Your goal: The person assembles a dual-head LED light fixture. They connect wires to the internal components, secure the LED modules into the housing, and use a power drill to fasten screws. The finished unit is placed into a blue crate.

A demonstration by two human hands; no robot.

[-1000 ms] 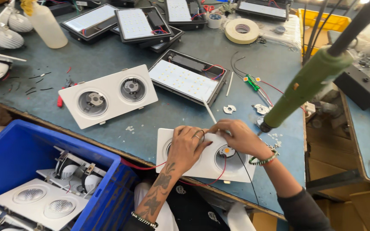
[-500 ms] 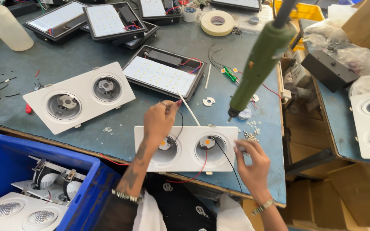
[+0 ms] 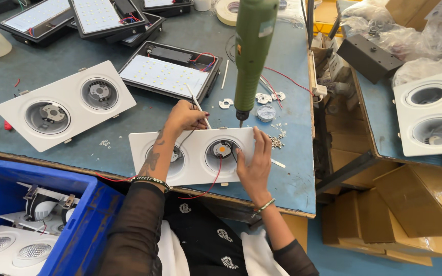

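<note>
Two hands on one white twin-lamp housing (image 3: 193, 153), which lies at the near edge of the bench (image 3: 42, 61). Left hand (image 3: 185, 116) sits at the housing's far edge, fingers pinched narrow on a thin white stick-like piece (image 3: 200, 111); I cannot make out what that piece is. Right hand (image 3: 256, 166) lies flat and spread over the housing's right end, holding nothing, palm pressing down. Its thumb side partly hides the right lamp opening (image 3: 222, 151), where I read an orange spot and red and black wires (image 3: 208, 189) trailing over the near edge. Left opening is mostly covered by the left wrist.

Green powered screwdriver (image 3: 251, 56) hangs above, tip just beyond the housing's far edge; its top is cut off by the frame. Small screws (image 3: 277, 139) lie scattered near the right hand. A second twin housing (image 3: 62, 105) lies toward the left edge. Blue crate (image 3: 6, 204), below the near-left corner, is only partly in view.
</note>
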